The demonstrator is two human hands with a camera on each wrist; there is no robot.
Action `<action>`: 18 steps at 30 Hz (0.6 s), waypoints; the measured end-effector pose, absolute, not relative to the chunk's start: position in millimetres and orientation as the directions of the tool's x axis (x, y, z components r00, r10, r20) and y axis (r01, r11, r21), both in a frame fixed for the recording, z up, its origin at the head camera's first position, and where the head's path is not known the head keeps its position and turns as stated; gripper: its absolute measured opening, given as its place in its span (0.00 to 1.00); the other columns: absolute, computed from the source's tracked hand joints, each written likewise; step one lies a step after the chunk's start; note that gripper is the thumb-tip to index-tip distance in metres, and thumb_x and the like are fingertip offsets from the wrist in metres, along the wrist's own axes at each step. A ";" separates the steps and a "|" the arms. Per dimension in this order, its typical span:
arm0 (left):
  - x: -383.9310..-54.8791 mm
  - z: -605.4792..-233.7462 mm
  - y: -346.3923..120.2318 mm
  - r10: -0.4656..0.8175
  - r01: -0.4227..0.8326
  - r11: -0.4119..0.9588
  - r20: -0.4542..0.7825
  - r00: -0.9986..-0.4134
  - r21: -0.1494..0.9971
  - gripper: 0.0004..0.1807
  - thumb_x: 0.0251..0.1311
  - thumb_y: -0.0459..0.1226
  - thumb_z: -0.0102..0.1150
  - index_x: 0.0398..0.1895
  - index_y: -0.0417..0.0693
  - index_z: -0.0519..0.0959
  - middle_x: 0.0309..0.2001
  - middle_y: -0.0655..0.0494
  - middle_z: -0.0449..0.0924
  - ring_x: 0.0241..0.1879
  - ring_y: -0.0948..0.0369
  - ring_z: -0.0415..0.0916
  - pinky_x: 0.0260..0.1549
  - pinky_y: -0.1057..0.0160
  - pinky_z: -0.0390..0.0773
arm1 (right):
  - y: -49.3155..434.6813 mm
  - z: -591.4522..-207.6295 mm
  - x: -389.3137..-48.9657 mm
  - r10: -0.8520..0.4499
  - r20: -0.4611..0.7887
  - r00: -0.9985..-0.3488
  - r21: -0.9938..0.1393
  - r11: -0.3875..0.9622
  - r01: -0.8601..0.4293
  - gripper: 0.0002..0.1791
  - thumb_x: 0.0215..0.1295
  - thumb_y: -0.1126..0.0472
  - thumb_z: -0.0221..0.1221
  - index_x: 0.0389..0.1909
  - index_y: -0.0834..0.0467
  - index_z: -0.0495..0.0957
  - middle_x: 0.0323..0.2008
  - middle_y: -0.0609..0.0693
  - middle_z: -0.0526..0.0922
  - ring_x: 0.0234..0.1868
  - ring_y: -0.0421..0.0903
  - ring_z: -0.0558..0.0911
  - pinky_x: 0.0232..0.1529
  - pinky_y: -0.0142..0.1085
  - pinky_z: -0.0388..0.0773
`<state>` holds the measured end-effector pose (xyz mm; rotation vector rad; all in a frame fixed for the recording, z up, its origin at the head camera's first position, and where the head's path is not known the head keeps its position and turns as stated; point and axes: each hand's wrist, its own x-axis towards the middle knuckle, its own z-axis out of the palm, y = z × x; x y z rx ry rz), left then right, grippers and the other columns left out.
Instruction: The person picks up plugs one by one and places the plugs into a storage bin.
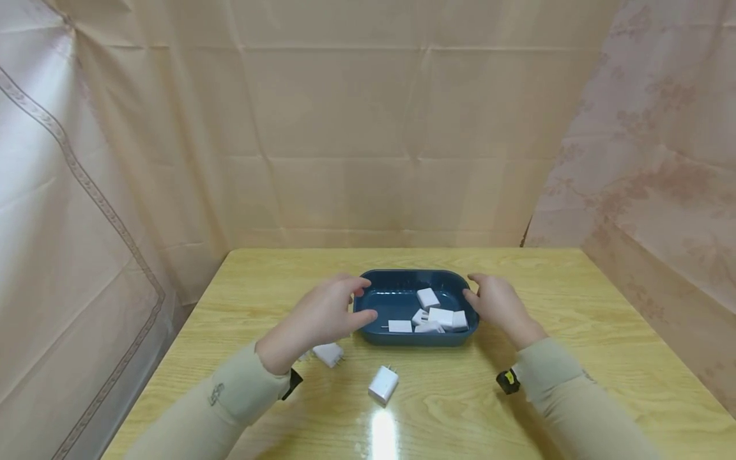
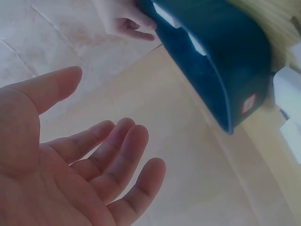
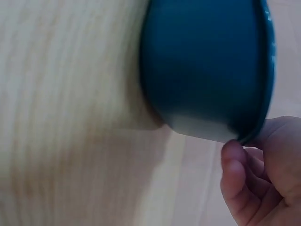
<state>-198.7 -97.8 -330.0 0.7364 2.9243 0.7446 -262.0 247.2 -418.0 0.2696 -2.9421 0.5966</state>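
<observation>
A dark blue oblong plastic tray (image 1: 416, 340) stands on the table, with several white charger plugs (image 1: 441, 317) heaped toward its right side. My right hand (image 1: 503, 305) is at the tray's right end. In the right wrist view, its thumb passes over the rim and its curled fingers (image 3: 233, 172) meet the outside, pinching the edge. My left hand (image 1: 324, 310) is by the left end, thumb and fingers spread apart. Its palm and loosely bent fingers (image 2: 131, 146) hold nothing in the left wrist view, and the tray wall (image 2: 244, 61) lies beyond the fingertips.
One white charger plug (image 1: 383, 384) lies on the wooden table (image 1: 448, 409) in front of the tray. Another plug (image 1: 329, 354) lies by my left wrist, partly behind it. A beige cloth (image 1: 374, 128) hangs behind the table, with patterned cloths at both sides.
</observation>
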 end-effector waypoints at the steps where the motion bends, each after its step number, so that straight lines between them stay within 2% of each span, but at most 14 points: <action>1: -198.4 -331.5 -98.0 0.452 0.433 0.774 0.076 -0.889 0.462 0.32 0.63 0.51 0.69 0.67 0.48 0.76 0.54 0.55 0.81 0.48 0.57 0.80 0.45 0.55 0.80 | 246.8 -419.9 -262.2 -0.152 0.172 -0.973 -0.364 0.908 -0.206 0.25 0.71 0.61 0.60 0.62 0.74 0.74 0.18 0.48 0.75 0.19 0.43 0.74 0.20 0.38 0.71; 5: -197.0 -335.5 -99.8 0.443 0.416 0.776 0.060 -0.895 0.475 0.32 0.63 0.51 0.69 0.67 0.48 0.77 0.55 0.54 0.82 0.49 0.58 0.80 0.46 0.55 0.80 | 244.1 -426.9 -262.0 -0.158 0.206 -0.966 -0.327 0.919 -0.221 0.22 0.70 0.63 0.59 0.58 0.74 0.77 0.16 0.49 0.73 0.17 0.43 0.71 0.20 0.39 0.67; 6: -197.2 -336.6 -100.4 0.440 0.412 0.778 0.056 -0.896 0.475 0.32 0.63 0.51 0.69 0.67 0.48 0.77 0.55 0.54 0.82 0.49 0.57 0.80 0.47 0.55 0.80 | 243.1 -428.0 -261.3 -0.158 0.218 -0.963 -0.316 0.922 -0.223 0.22 0.69 0.63 0.59 0.58 0.74 0.77 0.17 0.51 0.75 0.17 0.43 0.70 0.21 0.40 0.67; 9: -197.4 -339.5 -102.5 0.434 0.402 0.778 0.049 -0.899 0.482 0.32 0.62 0.51 0.70 0.67 0.47 0.77 0.56 0.52 0.82 0.52 0.56 0.80 0.49 0.53 0.81 | 240.8 -429.7 -258.9 -0.132 0.224 -0.966 -0.319 0.926 -0.201 0.22 0.69 0.62 0.58 0.58 0.72 0.78 0.27 0.60 0.83 0.17 0.46 0.70 0.23 0.43 0.70; 12: -198.1 -342.7 -104.4 0.430 0.398 0.781 0.049 -0.902 0.482 0.32 0.62 0.50 0.70 0.66 0.47 0.77 0.56 0.51 0.81 0.52 0.54 0.80 0.49 0.53 0.81 | 238.5 -428.1 -256.7 -0.114 0.231 -0.966 -0.322 0.928 -0.186 0.21 0.68 0.63 0.58 0.58 0.71 0.78 0.43 0.66 0.86 0.20 0.48 0.72 0.28 0.46 0.72; 18: -199.2 -344.0 -106.3 0.439 0.414 0.787 0.057 -0.897 0.457 0.32 0.62 0.51 0.70 0.66 0.47 0.78 0.55 0.52 0.81 0.51 0.56 0.80 0.49 0.53 0.81 | 234.3 -426.1 -256.4 -0.096 0.197 -0.976 -0.315 0.936 -0.155 0.21 0.68 0.64 0.57 0.59 0.70 0.79 0.49 0.67 0.84 0.20 0.47 0.71 0.25 0.43 0.70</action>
